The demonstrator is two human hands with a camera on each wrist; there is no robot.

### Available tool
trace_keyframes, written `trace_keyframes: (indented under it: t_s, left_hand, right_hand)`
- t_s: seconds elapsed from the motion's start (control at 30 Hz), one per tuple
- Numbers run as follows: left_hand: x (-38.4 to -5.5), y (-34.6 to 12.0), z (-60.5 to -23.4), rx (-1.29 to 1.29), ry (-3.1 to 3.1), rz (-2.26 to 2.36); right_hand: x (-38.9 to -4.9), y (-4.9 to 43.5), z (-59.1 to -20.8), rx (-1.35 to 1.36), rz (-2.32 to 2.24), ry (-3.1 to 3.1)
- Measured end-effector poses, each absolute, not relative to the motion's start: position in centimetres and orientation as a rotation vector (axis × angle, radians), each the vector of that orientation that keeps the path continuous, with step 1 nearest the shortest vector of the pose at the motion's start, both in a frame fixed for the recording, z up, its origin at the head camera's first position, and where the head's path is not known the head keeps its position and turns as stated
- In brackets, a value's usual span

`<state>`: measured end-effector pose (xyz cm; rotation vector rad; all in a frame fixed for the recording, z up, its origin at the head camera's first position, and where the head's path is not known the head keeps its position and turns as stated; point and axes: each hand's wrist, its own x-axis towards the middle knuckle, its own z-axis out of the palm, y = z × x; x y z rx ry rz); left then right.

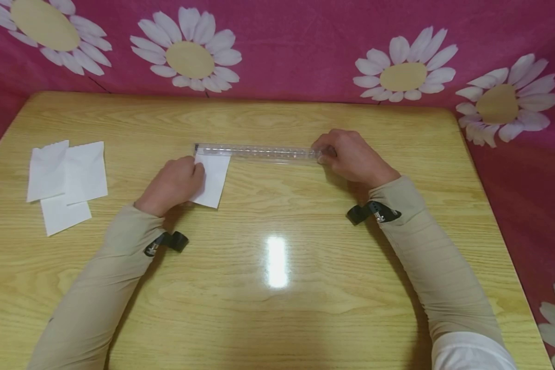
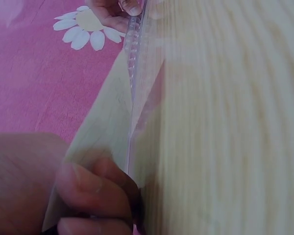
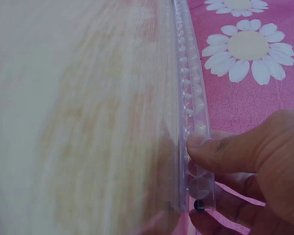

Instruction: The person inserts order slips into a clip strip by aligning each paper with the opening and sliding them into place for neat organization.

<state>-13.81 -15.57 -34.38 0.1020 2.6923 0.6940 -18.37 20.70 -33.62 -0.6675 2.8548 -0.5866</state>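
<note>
A long clear plastic strip [image 1: 268,152] with a row of round, bead-like shapes lies sideways between both hands. My right hand [image 1: 353,156] pinches its right end, thumb on one face and fingers behind; in the right wrist view a dark round spot marks that end of the strip [image 3: 200,147]. With curled fingers my left hand [image 1: 178,180] holds a small white paper piece [image 1: 215,180]. The top edge of the paper meets the strip's left end, close to the left fingertips. In the left wrist view the paper [image 2: 100,117] stands tilted up from the table.
Three white paper pieces [image 1: 67,177] with wavy top edges overlap at the left of the wooden table [image 1: 240,308]. A pink cloth [image 1: 296,56] with big daisies hangs behind the table and along its right side. Dark straps [image 1: 166,240] circle both wrists.
</note>
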Motion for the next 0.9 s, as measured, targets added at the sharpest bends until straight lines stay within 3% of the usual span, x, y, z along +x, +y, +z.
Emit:
trace_keyframes:
  t_s: [0.9]
  left_hand:
    - [-13.78,-14.74,-34.43,0.166,2.716,0.677]
  right_hand:
    - [-18.37,20.67,-33.60,-0.670,-0.592,2.850]
